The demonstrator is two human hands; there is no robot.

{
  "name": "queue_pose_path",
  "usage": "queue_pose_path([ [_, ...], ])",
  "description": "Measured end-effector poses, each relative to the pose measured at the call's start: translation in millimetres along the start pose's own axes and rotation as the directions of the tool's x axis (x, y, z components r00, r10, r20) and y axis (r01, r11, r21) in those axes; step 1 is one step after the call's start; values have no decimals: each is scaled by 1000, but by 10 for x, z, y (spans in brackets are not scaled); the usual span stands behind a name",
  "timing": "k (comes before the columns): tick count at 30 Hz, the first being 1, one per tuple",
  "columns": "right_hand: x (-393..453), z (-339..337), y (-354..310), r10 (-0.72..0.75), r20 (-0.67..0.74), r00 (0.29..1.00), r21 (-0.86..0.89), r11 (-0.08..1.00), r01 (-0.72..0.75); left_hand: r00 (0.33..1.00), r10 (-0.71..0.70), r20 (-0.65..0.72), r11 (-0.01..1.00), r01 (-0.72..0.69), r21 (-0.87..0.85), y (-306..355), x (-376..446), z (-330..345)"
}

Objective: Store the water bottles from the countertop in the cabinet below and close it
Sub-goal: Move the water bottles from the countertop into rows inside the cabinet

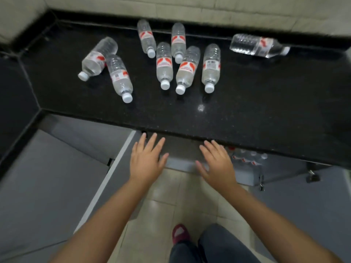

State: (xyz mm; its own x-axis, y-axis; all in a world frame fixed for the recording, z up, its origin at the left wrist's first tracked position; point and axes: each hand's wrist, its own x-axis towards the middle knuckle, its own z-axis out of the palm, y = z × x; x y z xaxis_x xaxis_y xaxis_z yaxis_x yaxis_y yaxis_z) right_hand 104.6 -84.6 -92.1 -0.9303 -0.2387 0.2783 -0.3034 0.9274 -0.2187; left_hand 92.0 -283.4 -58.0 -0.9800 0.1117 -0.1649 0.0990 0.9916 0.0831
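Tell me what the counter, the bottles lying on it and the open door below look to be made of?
The countertop looks like polished black granite or a lookalike: dark speckle, glossy glint. The water bottles look like thin clear plastic, ribbed, with white caps and red-and-white labels. The cabinet door is matte grey with a pale edge, probably laminated board, though the picture cannot settle it.

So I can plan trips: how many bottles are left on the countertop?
8, all lying flat: two at left, five in the middle, one at right. More show inside the cabinet.
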Motion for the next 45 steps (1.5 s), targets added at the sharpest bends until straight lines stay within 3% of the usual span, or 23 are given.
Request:
queue_pose_path([
  [6, 635, -401, 655, 178, -85, 980, -99, 978, -186, 967, 80, -242, 987, -110, -115, 430, 598, -415],
  [14, 1504, -661, 2072, 387, -135, 912, -120, 907, -403, 992, 45, -116, 967, -72, -244, 1250, 1910, -594],
  [18, 2138, -664, 2785, 501, 27, 865, -157, 857, -491, 996, 60, -62, 978, -71, -196, 1451, 2582, -558],
  [22, 2784, -504, 3353, 557, 95, 825, -132, 829, -544, 999, 46, 12, 983, -44, -178, 1587, 3100, -528],
  [26, 3266, -345, 3686, 663, 204, 720, -46, 742, -669, 999, 25, 38, 980, -17, -197, 1632, 3243, -461],
  [29, 3423, -194, 3752, 704, 207, 679, -56, 701, -711, 1000, 4, -6, 973, -5, -231, 1616, 3249, -397],
  [37, 3033, -131, 3368, 623, 122, 773, -151, 781, -606, 997, -67, -30, 977, 59, -207, 1686, 3132, -471],
  [41, 2747, -139, 3038, 615, 151, 774, 128, 764, -633, 970, -239, 45, 896, 238, -375, 1681, 2802, -411],
  [45, 2371, -301, 2710, 607, 7, 795, 293, 759, -582, 948, -314, 54, 792, 293, -536, 1628, 2608, -406],
])
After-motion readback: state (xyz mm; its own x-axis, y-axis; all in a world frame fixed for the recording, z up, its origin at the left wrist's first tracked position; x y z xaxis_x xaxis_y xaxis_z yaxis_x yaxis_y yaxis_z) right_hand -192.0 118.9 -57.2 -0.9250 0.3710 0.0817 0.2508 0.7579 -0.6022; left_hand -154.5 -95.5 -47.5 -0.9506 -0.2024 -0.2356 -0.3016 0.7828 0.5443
